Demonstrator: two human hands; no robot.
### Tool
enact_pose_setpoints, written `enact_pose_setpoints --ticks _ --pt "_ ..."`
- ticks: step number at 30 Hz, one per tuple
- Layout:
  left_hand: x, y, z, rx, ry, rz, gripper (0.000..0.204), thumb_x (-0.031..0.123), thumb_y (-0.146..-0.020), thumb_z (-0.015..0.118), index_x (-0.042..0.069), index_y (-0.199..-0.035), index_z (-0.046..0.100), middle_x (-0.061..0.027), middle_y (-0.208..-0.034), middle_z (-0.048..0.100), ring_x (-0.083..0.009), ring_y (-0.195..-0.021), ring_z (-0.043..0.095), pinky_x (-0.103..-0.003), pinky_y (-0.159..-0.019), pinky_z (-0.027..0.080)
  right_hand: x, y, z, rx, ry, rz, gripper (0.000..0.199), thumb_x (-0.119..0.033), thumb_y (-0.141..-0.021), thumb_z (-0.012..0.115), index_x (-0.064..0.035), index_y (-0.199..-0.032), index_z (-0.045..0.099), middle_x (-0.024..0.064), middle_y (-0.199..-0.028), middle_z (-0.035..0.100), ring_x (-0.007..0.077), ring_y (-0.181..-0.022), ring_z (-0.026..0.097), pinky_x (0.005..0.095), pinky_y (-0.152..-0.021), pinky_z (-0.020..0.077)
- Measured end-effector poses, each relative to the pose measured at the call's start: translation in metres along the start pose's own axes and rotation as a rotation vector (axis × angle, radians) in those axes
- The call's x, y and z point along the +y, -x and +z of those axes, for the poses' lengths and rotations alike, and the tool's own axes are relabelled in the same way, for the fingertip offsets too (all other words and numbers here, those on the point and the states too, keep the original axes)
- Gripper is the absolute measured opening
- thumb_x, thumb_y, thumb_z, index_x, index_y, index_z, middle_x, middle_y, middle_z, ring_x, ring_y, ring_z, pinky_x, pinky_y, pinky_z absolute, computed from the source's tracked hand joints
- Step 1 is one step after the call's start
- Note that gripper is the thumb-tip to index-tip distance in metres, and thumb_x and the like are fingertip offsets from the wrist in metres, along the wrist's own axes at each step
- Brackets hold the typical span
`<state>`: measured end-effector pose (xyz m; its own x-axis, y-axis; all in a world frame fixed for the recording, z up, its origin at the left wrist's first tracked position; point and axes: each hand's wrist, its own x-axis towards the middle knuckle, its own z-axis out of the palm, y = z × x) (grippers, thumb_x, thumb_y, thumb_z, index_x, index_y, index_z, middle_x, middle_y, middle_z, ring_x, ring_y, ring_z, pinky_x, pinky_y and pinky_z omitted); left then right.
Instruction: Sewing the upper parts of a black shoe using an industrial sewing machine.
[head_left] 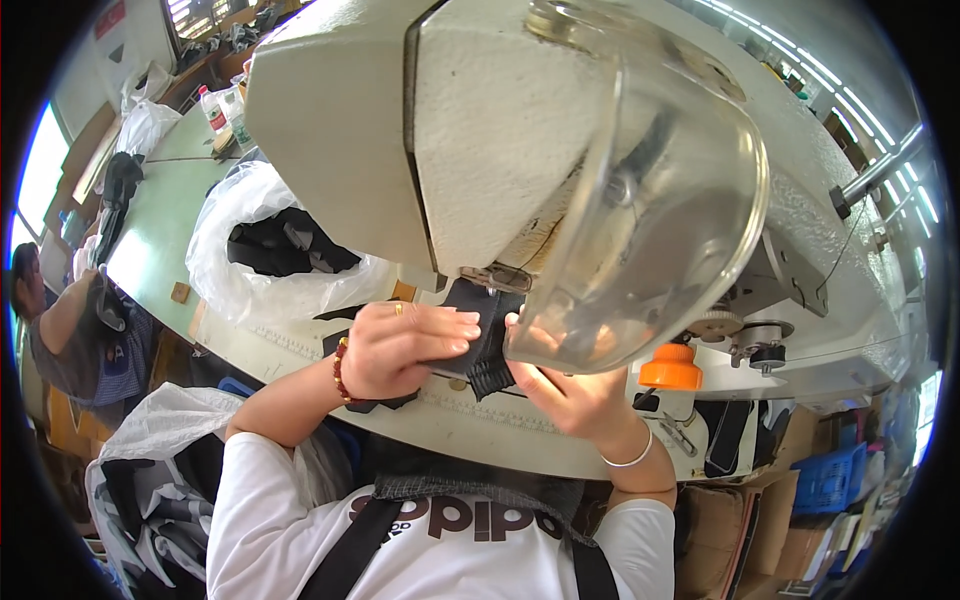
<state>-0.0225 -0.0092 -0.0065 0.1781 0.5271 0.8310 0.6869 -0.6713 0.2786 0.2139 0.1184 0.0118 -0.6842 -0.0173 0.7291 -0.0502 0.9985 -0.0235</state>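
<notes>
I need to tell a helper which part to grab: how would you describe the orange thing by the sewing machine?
Find the big cream sewing machine and its clear curved guard. Just below the guard's right edge, above the right hand, sits the orange cap: the only bright orange piece among grey metal knobs.
</notes>
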Motion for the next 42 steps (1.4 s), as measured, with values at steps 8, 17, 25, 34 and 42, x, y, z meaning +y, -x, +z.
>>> enact_pose_setpoints --ticks 8,17,25,34,42 --pt "0.009 -0.012 -0.01 -0.134 -0.152 0.11 0.026 -0.009 -0.075 0.067 -0.001 -0.099 0.073 -0.013 -0.106 0.077 -0.0302 -0.102 0.078 -0.04 -0.087 0.066 0.001 0.006 0.003 -0.02 -0.033 0.017 0.017 -0.006 -0.078 0.082 0.0024 -0.093 0.078 0.0127 -0.107 0.079 0.0263 -0.089 0.076 0.037 -0.072 0.0591" --pt "0.015 -0.012 -0.009 -0.248 -0.24 0.163 0.014 0.006 -0.083 0.075 0.001 -0.096 0.073 -0.0127 -0.106 0.076 -0.0267 -0.102 0.077 -0.039 -0.086 0.067 -0.004 0.005 0.01 0.014 0.084 -0.038 0.027 0.004 -0.079 0.073 0.0043 -0.106 0.078 0.0207 -0.105 0.078 0.0332 -0.099 0.077 0.0416 -0.088 0.0639" --pt "0.015 -0.021 -0.015 -0.222 -0.215 0.115 0.016 0.007 -0.081 0.075 0.001 -0.095 0.072 -0.0124 -0.107 0.076 -0.0264 -0.101 0.077 -0.038 -0.085 0.066 -0.003 0.007 0.015 -0.006 0.177 -0.092 0.031 0.004 -0.082 0.07 0.0073 -0.112 0.076 0.0263 -0.113 0.076 0.0347 -0.099 0.076 0.0384 -0.084 0.0631" --pt "-0.004 -0.019 -0.004 -0.108 -0.24 0.148 0.022 0.001 -0.072 0.073 0.004 -0.094 0.071 -0.0087 -0.106 0.076 -0.0219 -0.083 0.076 -0.031 -0.057 0.055 0.011 0.01 0.024 -0.08 0.372 -0.123 0.039 0.004 -0.087 0.066 0.0072 -0.126 0.073 0.026 -0.123 0.075 0.0255 -0.097 0.076 0.0299 -0.078 0.0589" --pt "-0.004 -0.02 -0.002 -0.102 -0.202 -0.01 0.021 0.0 -0.072 0.073 0.006 -0.092 0.072 -0.0059 -0.104 0.076 -0.0223 -0.087 0.073 -0.032 -0.065 0.059 0.013 0.019 0.031 -0.13 0.035 0.242 0.031 0.0 -0.099 0.062 0.0041 -0.128 0.073 0.0164 -0.117 0.077 0.0253 -0.102 0.075 0.0345 -0.097 0.0588"
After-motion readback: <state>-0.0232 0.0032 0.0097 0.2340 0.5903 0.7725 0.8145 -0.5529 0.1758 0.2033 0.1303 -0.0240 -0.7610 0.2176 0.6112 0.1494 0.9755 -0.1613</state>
